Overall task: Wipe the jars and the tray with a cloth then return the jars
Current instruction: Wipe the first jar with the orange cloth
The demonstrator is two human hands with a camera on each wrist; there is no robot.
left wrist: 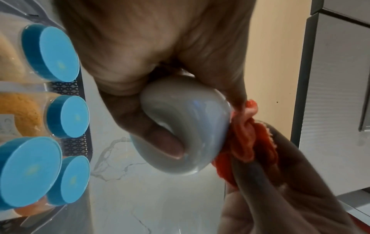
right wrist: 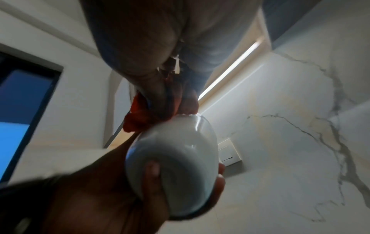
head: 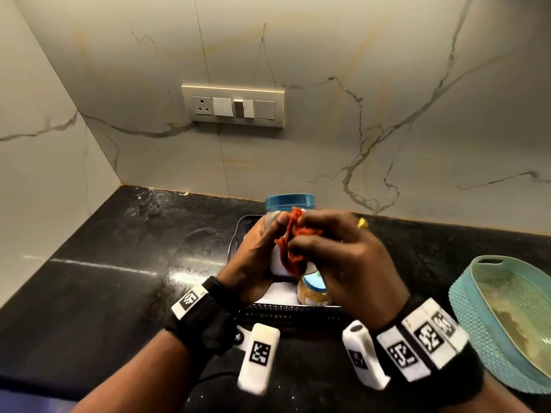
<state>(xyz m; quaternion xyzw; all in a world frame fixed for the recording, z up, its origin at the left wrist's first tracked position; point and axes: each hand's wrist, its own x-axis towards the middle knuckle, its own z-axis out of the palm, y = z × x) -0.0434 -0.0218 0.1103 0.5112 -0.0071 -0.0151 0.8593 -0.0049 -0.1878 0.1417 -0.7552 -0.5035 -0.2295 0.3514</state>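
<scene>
My left hand [head: 256, 254] grips a clear jar [head: 275, 262] with a blue lid [head: 289, 201] and white contents, held up above the tray [head: 286, 311]. The jar's rounded bottom [left wrist: 188, 134] faces the left wrist camera, and the same bottom [right wrist: 174, 167] shows from the right wrist. My right hand [head: 337, 251] holds a bunched orange-red cloth [head: 293, 242] against the jar's side; the cloth [left wrist: 250, 142] [right wrist: 138, 117] touches the jar. Several blue-lidded jars [left wrist: 60, 117] with yellow and orange contents stand in the tray. One of them [head: 313, 292] shows under my right hand.
A black stone counter [head: 119, 263] runs to a marble wall with a switch plate [head: 234, 107]. A teal woven basket [head: 507, 320] sits at the right edge of the counter. The wall corner closes off the left side.
</scene>
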